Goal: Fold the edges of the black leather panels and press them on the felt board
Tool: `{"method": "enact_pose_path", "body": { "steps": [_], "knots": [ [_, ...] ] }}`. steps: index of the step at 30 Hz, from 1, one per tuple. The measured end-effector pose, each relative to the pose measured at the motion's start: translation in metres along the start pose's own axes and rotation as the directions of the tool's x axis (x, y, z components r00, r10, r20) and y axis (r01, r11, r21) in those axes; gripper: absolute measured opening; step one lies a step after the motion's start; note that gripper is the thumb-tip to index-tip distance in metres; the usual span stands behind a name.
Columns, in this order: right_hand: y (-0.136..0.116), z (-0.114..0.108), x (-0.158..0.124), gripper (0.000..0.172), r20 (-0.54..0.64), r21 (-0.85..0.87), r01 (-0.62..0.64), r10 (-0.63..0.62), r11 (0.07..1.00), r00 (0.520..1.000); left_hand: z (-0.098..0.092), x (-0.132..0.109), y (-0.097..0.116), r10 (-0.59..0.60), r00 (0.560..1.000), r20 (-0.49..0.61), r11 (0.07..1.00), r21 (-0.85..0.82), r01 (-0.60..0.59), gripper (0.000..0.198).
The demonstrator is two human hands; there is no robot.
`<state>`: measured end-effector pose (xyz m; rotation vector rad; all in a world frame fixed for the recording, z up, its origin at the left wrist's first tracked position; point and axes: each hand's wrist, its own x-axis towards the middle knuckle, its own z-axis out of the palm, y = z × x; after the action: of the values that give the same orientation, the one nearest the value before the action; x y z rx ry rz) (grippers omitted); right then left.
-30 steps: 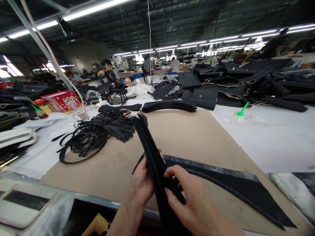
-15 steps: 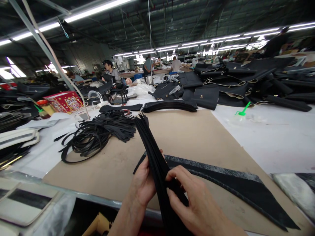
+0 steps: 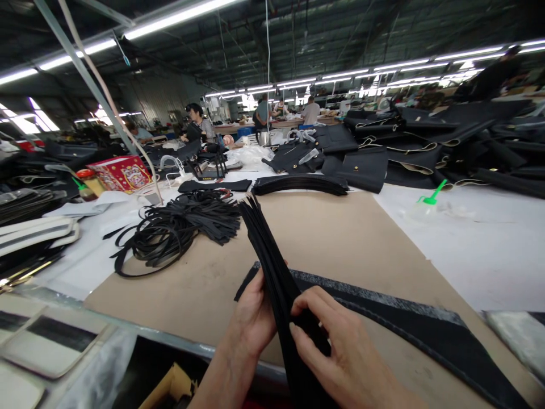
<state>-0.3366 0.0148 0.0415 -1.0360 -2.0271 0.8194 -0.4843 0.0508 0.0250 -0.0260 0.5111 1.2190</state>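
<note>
A thick bundle of long black strips (image 3: pixel 272 267) stands at a slant over the table's front edge, its upper end fanned slightly. My left hand (image 3: pixel 253 318) is wrapped round it from the left, with the fingers hidden behind. My right hand (image 3: pixel 336 335) pinches the right side of the bundle between thumb and fingers. Behind both hands, a large black piece with a grey speckled band (image 3: pixel 409 318) lies on brown paper (image 3: pixel 332 233).
Coiled black straps (image 3: pixel 162 238) lie at the left. A curved black stack (image 3: pixel 300 184) sits behind the paper. Black bags (image 3: pixel 361 165) are piled at the back right, near a green-tipped bottle (image 3: pixel 432 196). A red box (image 3: pixel 121 173) stands back left. People are farther off.
The view has shifted slightly, so the table and background appear farther right. Both hands keep their hold on the bundle, whose top end is a little more fanned.
</note>
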Motion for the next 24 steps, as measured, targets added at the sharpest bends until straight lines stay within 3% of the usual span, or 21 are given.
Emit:
{"method": "enact_pose_path", "body": {
  "steps": [17,24],
  "knots": [
    [0.0016,0.0030,0.0028,0.010,-0.028,-0.067,-0.021,0.019,0.998,0.999,0.0024,0.0001,-0.0004,0.017,0.999,-0.028,1.000,0.012,-0.017,0.033],
    [0.0059,0.0022,0.0008,0.018,-0.020,0.010,0.007,-0.007,1.000,1.000,-0.0007,0.0009,-0.0006,0.030,0.998,-0.053,0.999,0.023,-0.028,0.030]
  ]
}}
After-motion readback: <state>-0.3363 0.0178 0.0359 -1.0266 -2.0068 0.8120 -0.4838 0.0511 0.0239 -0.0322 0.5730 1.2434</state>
